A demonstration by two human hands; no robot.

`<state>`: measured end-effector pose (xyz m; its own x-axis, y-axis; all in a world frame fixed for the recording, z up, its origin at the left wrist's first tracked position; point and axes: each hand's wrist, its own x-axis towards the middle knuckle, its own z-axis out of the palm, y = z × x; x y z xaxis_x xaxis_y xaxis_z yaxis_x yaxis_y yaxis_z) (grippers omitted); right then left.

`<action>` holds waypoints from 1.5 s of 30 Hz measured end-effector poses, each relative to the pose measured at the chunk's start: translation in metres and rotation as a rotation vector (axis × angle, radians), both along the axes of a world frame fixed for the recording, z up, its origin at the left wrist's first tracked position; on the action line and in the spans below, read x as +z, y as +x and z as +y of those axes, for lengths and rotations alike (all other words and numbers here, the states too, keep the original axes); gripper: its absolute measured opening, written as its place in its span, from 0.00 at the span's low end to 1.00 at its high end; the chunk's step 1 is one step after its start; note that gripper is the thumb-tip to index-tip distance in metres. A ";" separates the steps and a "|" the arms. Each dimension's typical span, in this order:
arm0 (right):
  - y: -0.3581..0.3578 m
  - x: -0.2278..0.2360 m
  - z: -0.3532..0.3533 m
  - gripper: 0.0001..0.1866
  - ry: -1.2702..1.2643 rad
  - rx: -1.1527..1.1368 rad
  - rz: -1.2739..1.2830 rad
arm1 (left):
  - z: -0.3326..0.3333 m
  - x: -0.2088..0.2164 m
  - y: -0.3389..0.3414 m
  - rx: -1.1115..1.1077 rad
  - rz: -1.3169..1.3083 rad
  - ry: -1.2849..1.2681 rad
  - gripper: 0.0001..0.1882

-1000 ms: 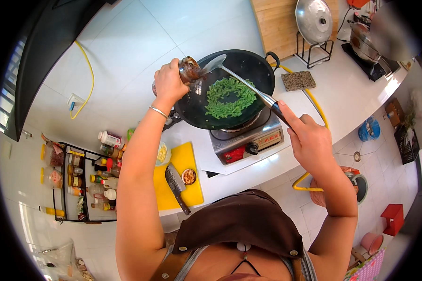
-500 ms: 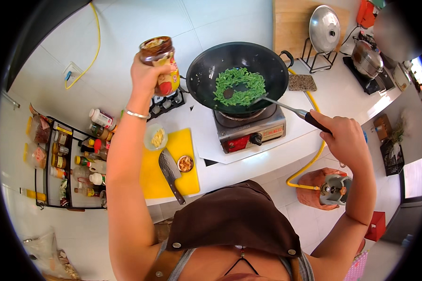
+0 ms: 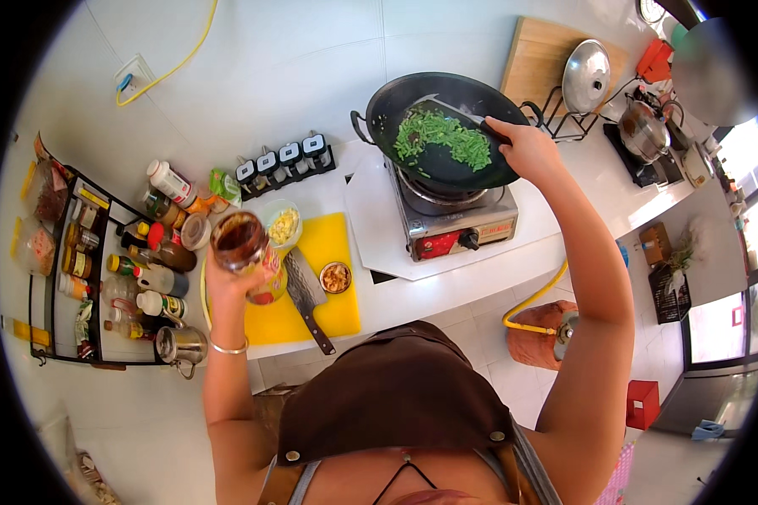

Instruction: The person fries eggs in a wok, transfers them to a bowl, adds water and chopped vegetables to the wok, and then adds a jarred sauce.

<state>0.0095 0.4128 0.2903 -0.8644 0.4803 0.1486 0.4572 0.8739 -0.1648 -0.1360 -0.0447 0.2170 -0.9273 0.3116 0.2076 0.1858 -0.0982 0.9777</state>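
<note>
My left hand [image 3: 226, 284] is wrapped round an open glass jar [image 3: 239, 238] with dark reddish-brown sauce inside, held above the left side of the yellow cutting board [image 3: 338, 244]. My right hand [image 3: 526, 151] grips the spatula [image 3: 448, 108] over the right rim of the black wok [image 3: 379, 109]. The spatula's metal end reaches to the far side of the wok, beside chopped green beans [image 3: 438, 139]. Under the wok stands a portable gas stove [image 3: 493, 223]. A cleaver [image 3: 305, 295], a small dish of brown bits [image 3: 336, 278] and a bowl of chopped pale-yellow pieces [image 3: 285, 225] sit by the jar.
A spice rack [image 3: 290, 160] stands along the wall. Bottles crowd the black shelf [image 3: 101, 358] at left, with a metal mug [image 3: 181, 345] near its corner. A pot lid [image 3: 586, 76] rests on a stand at right. A yellow hose [image 3: 531, 303] runs to a gas cylinder [image 3: 535, 337].
My left hand has lowered the jar from beside the wok toward the cutting board. My right hand has moved up and forward, and the spatula now lies across the wok's far side.
</note>
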 end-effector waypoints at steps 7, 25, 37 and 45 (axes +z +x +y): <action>0.038 0.045 -0.006 0.29 0.136 0.053 -0.141 | -0.093 -0.051 0.047 0.124 -0.094 0.009 0.44; -0.069 -0.282 -0.277 0.53 -0.363 0.579 -0.102 | -0.117 -0.109 0.091 0.103 -0.262 -0.026 0.43; -0.082 -0.208 -0.313 0.55 -0.345 0.911 -0.256 | -0.106 -0.124 0.083 0.044 -0.227 -0.135 0.41; -0.092 -0.126 -0.339 0.57 -0.700 1.040 -0.368 | -0.089 -0.109 0.080 0.045 -0.014 -0.594 0.42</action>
